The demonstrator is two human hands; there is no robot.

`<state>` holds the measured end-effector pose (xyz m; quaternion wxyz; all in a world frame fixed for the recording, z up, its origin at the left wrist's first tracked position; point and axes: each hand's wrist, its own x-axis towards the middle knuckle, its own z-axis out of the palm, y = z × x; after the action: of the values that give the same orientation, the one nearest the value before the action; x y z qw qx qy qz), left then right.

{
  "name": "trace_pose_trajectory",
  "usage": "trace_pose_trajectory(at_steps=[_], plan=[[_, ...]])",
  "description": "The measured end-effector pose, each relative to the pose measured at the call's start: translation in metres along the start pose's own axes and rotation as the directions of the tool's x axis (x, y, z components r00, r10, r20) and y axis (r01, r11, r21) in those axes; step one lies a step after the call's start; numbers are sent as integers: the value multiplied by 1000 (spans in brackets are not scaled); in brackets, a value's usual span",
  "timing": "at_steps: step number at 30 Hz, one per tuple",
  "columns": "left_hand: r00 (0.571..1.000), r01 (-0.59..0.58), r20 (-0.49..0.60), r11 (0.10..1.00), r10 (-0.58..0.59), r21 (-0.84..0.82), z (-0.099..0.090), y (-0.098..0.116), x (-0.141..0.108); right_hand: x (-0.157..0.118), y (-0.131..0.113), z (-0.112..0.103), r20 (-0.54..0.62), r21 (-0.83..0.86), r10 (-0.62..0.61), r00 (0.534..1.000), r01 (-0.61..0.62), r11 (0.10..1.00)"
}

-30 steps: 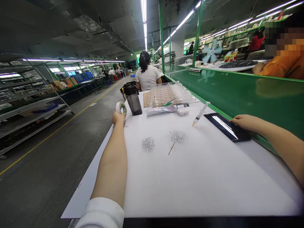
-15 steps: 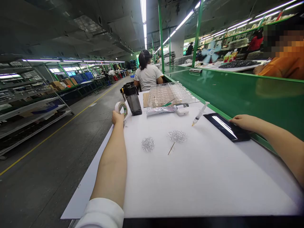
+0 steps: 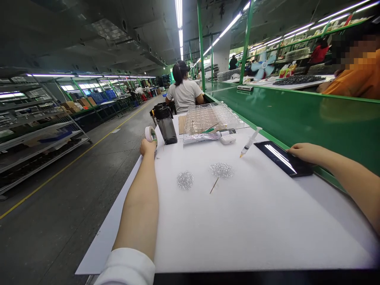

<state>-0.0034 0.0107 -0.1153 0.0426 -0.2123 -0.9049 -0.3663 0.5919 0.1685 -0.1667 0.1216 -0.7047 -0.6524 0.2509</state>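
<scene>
A: We sat at a long white-topped bench [image 3: 237, 229] in a big factory hall, with a green partition [image 3: 297, 118] running along its right side and metal shelving [image 3: 38, 126] at the far left of the frame. Where were our hands?

B: Our left hand [image 3: 147, 147] lay near the bench's left edge, loosely curled, just below a roll of tape [image 3: 151, 135]. It seemed to touch the roll, but we could not tell whether it gripped it. Our right hand [image 3: 305, 153] rested flat, fingers together and holding nothing, on the edge of a black tablet [image 3: 282, 158] at the right of the frame.

A: And between them?

B: Two small silvery clusters [image 3: 185, 180] sat mid-frame, a thin wooden stick [image 3: 214, 185] jutting from the right one. Above them lay a syringe [image 3: 250, 141] with an amber tip, and at upper centre a clear plastic tray [image 3: 212, 118]. A dark flask [image 3: 167, 131] stood just beside the tape.

A: Anyone near us?

B: A co-worker [image 3: 184, 95] in a white T-shirt sat past the bench's far end, and another [image 3: 356, 75] in orange sat across the partition at upper right
</scene>
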Motion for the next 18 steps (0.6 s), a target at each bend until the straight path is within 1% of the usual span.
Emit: trace_pose_trajectory(at_steps=[5,7,10,11,13,18], plan=[[997,-20,-78,1000,19,-17,-2,3,-3,8,6,3,-16,-5,1,1000,-1,1000],[998,-4,-55,1000,3,-19,-2,2,-2,13,10,6,-19,-6,-4,1000,3,1000],[1000,19,20,1000,-20,11,-2,-2,-1,16,11,7,-27,-13,0,1000,0,1000],[999,21,31,1000,-22,19,-2,-2,-1,14,10,7,-24,-15,-1,1000,0,1000],[1000,19,19,1000,-19,17,-2,-2,-1,7,5,4,-24,-24,4,1000,-4,1000],[997,4,-82,999,-8,-48,-2,3,-3,-14,-12,-4,24,-20,6,1000,-6,1000]])
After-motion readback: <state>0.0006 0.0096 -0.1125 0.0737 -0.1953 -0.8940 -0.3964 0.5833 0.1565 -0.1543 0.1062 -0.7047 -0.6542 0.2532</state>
